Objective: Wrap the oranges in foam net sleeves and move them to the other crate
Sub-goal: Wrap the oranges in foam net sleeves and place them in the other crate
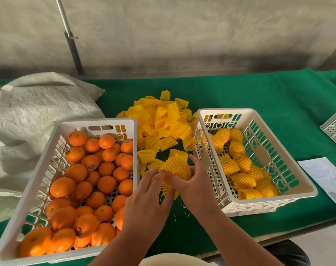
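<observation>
Green cloth (240, 93) | sack (38, 104) left | both grips (144, 198) (194, 181) clutch sleeved orange (177, 168) between crates (128, 123) (259, 116)

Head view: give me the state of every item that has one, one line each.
Left crate: nearly full of bare oranges.
Right crate: partly filled with wrapped oranges.
Foam net sleeves: loose pile between the crates.
Orange in hand: mostly covered by a sleeve.
Left hand: fingers on the sleeve's lower edge.
Right hand: grips the sleeved orange.
Woven sack: slumped behind the left crate.
</observation>
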`<state>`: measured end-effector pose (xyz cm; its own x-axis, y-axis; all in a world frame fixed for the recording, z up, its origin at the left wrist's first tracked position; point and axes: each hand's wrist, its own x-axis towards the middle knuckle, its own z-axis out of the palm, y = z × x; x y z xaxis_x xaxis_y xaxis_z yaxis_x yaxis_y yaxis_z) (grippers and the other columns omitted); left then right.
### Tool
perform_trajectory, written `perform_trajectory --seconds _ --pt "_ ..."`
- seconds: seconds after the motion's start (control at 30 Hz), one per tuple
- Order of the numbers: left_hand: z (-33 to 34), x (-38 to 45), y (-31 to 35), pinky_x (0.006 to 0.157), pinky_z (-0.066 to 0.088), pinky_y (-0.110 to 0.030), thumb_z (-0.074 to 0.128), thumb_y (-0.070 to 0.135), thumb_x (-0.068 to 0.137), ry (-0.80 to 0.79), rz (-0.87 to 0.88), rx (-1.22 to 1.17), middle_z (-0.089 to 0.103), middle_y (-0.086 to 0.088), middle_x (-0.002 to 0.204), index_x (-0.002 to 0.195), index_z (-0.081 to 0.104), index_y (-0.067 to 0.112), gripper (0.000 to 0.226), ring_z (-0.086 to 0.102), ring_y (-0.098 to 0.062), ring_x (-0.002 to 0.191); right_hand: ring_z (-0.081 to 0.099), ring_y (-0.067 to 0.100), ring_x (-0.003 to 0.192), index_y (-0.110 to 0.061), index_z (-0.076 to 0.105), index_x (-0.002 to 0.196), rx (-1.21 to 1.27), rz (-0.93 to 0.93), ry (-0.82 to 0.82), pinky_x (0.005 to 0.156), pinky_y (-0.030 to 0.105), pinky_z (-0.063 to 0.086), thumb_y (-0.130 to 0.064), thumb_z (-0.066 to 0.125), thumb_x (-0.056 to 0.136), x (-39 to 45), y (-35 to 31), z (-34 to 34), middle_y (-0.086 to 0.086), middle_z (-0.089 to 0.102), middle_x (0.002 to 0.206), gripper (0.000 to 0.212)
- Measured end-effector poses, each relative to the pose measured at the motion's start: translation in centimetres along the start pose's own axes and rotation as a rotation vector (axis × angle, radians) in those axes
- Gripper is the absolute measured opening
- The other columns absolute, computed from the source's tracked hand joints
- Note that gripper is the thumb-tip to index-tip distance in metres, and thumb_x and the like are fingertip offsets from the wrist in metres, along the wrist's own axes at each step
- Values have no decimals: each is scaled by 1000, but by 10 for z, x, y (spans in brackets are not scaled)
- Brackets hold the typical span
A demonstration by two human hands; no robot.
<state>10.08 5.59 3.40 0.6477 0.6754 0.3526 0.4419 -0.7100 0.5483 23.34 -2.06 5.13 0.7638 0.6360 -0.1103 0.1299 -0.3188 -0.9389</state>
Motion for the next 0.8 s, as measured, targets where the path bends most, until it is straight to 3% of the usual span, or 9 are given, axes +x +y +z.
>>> perform_trajectory --seconds 0.07,0.13,0.2,0.3,0.4,0.53,0.67,0.8 --pt "-3 0 -1 54 53 -13 60 46 99 61 5 -125 53 26 127 125 56 39 28 62 2 85 63 8 111 -42 27 156 -9 -37 -10 75 18 59 -58 84 74 1 5 -5 -11 57 126 102" --pt "-8 4 -2 56 55 -16 55 50 96 140 -121 -324 56 29 113 111 52 48 15 64 0 91 62 7 111 -50 24 154 -73 -97 -17 77 21 61 -56 83 75 2 8 -12 -15 54 128 99" --pt "-10 13 -5 59 57 -21 54 66 90 131 -349 -547 59 25 112 111 54 48 27 64 -1 100 60 8 115 -55 21 154 -113 -154 -41 81 32 64 -53 82 73 2 9 -18 -17 51 131 101" --pt "-11 32 -9 77 63 -47 65 74 79 -290 -753 -1225 64 2 134 131 55 37 64 67 -20 119 52 2 124 -57 15 157 -205 -246 -104 87 33 63 -51 81 72 1 7 -20 -25 43 138 108" --pt "-11 36 -15 97 56 -57 61 60 96 -601 -736 -1475 62 -12 141 147 49 27 62 62 -37 128 40 -7 132 -57 11 158 -249 -292 -179 100 38 56 -50 78 73 -1 4 -17 -32 36 142 109" --pt "-11 33 -15 99 56 -54 81 41 88 -573 -659 -1462 63 -13 138 146 52 26 67 64 -37 125 35 -4 140 -56 5 160 -267 -346 -231 108 43 52 -52 81 74 -1 0 -16 -31 30 150 114" --pt "-8 30 -18 86 62 -41 87 54 71 -359 -647 -1282 68 -1 132 142 53 39 80 69 -28 118 27 3 151 -59 0 158 -209 -274 -368 116 40 42 -68 86 69 3 4 -19 -24 18 165 124" --pt "-7 28 -23 75 63 -28 83 73 60 -289 -398 -814 56 27 129 139 45 59 89 66 -14 111 59 7 132 -50 17 159 131 2 -470 108 39 54 -72 76 79 3 6 -22 -6 50 155 102"
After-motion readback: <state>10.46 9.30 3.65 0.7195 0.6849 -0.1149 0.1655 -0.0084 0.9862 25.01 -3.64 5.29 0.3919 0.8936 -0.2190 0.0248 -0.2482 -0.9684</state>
